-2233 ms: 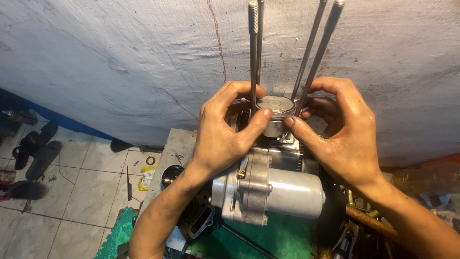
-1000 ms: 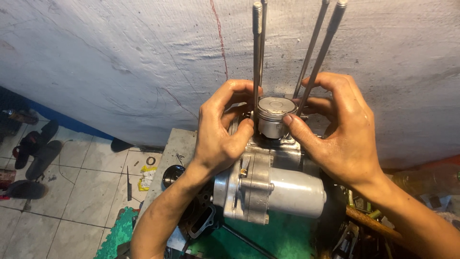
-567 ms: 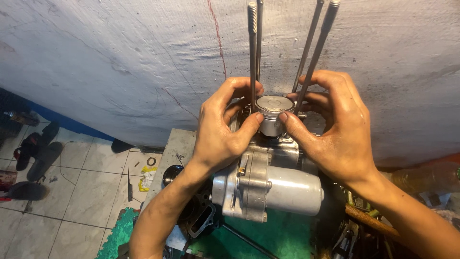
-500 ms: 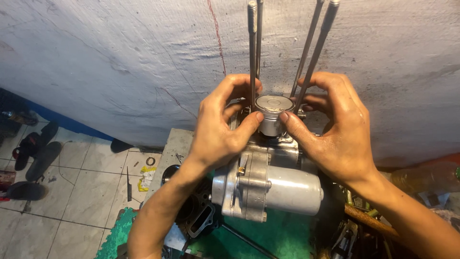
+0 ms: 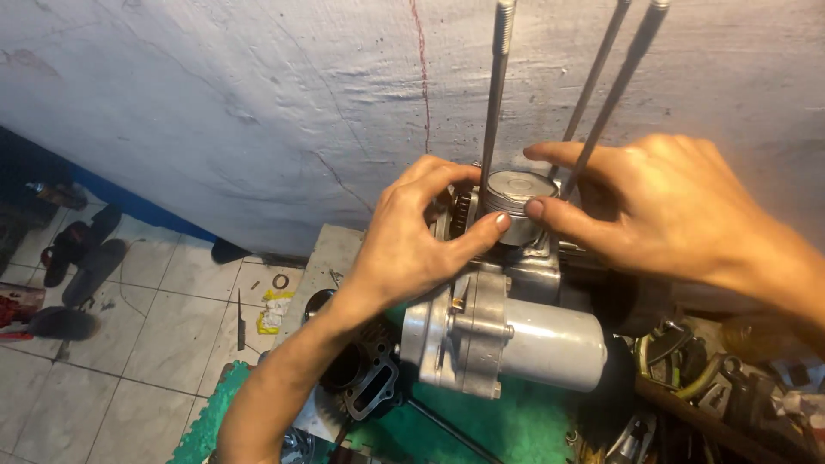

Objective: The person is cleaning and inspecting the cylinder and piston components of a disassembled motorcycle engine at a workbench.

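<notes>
Both hands, left hand (image 5: 404,249) and right hand (image 5: 662,206), still pinch the piston (image 5: 514,199) between the studs (image 5: 495,94); camera's just closer, nothing's shifted.

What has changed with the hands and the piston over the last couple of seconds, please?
Very little: both thumbs have stayed pressed on the piston throughout. The right hand now has its forefinger stretched out straighter over the piston top, and the left hand keeps the same grip. The piston stays between the long studs, and the engine case has not moved.
</notes>
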